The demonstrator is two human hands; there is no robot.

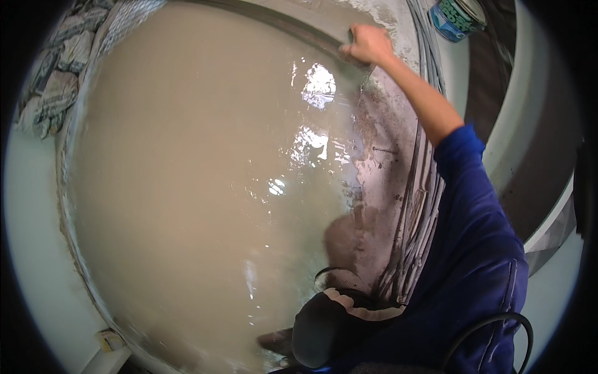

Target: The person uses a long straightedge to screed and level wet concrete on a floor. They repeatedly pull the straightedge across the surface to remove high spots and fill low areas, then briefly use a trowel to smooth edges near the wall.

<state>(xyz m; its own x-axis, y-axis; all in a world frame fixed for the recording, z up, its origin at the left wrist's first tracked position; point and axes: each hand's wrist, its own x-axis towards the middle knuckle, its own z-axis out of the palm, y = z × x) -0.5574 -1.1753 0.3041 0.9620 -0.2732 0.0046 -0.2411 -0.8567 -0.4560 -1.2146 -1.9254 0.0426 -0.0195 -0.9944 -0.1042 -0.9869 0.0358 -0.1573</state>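
Note:
Bent-over and reaching far ahead, my right hand (369, 45) is closed on the near right end of a long straight screed bar (299, 20). The bar lies across the far side of a wet, grey-beige layer of floor screed (187, 168); its other end runs out of the picture at the top. Glossy patches of light show on the wet surface. My right arm, in a blue sleeve, comes up from the lower right. My left hand does not show.
A bundle of grey conduits (416, 206) runs along the right side beside a rough bare floor strip (386, 162). A blue-green bucket (458, 20) stands at the far right. Crumpled sacks (59, 90) lie far left, by a pale wall (34, 230). A dark-clothed leg (317, 330) is at the bottom.

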